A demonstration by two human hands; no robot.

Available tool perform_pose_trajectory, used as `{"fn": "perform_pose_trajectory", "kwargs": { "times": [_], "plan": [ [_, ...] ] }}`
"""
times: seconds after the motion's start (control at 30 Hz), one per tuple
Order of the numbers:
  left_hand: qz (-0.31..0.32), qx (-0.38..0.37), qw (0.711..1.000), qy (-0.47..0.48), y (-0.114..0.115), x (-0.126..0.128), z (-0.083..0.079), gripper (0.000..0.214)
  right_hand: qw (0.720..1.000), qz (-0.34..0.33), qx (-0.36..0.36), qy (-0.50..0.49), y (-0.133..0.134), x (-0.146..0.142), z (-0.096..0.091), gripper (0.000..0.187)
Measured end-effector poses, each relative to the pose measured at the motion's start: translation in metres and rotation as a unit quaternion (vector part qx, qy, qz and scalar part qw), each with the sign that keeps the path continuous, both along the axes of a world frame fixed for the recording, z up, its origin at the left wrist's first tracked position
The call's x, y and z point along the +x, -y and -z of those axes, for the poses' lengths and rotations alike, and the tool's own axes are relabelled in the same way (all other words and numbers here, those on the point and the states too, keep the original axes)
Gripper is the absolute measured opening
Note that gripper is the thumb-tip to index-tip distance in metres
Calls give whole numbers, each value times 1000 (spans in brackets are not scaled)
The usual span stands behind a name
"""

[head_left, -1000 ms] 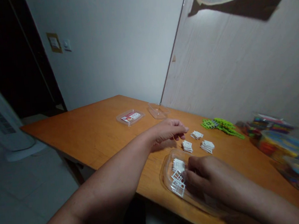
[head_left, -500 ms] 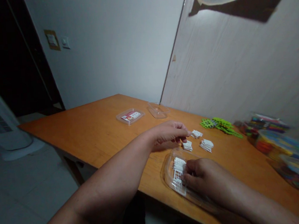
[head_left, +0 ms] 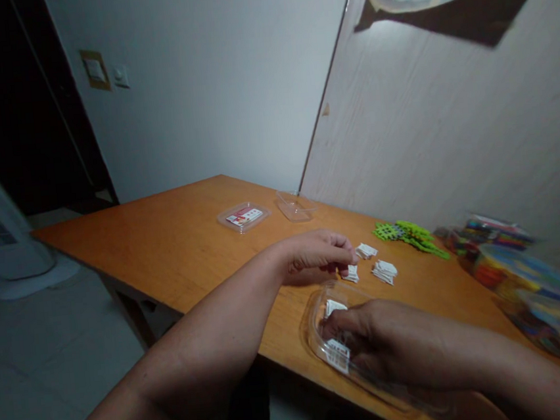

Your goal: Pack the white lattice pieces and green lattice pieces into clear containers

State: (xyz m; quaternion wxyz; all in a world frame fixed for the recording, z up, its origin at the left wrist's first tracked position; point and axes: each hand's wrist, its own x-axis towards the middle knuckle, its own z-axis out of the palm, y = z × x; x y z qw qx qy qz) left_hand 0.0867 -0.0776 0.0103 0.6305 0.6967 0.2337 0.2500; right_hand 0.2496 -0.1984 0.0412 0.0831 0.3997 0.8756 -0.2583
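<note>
Right hand (head_left: pixel 369 337), fingers bent, among white pieces (head_left: pixel 338 357) in tray (head_left: pixel 314 335); left hand (head_left: pixel 322 251) curled, tray's eleven o'clock; whether either pinches, I can't tell.

The head-worn camera faces forward and down across the table (head_left: pixel 165 247). At close range, the left hand (head_left: pixel 321 252) lies right of frame centre, the right hand (head_left: pixel 371 336) below it. The wall (head_left: pixel 208 78), farther off, fills the upper frame; the floor (head_left: pixel 51 357) occupies the lower left.
</note>
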Motion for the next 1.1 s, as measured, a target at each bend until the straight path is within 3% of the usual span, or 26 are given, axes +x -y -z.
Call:
{"fn": "perform_pose_trajectory", "kwargs": {
  "times": [0.17, 0.37, 0.5, 0.63, 0.83, 0.97, 1.1],
  "plan": [
    [-1, 5, 1000, -10, 0, -1, -1, 17, 999, -33, 24, 36, -5, -8, -5, 32],
    [-6, 10, 1000, -8, 0, -1, 0, 20, 997, -27, 37, 64, -7, -16, -9, 24],
    [-5, 13, 1000, -5, 0, -2, 0, 19, 1000, -14, 3, 11, -6, -5, -14, 13],
    [-3, 10, 1000, -12, 0, -1, -1, 16, 996, 52, -25, -61, -7, 14, -17, 8],
    [-4, 18, 1000, -9, -2, 0, 1, 16, 983, 106, 115, -99, -5, 24, -6, 13],
    [-8, 23, 1000, -8, -2, 0, 1, 15, 969, 35, 242, -36, -3, 22, 10, 14],
    [-20, 20, 1000, -10, -2, 1, 1, 13, 935, -28, 353, -18, -5, 21, 23, 20]
  ]
}}
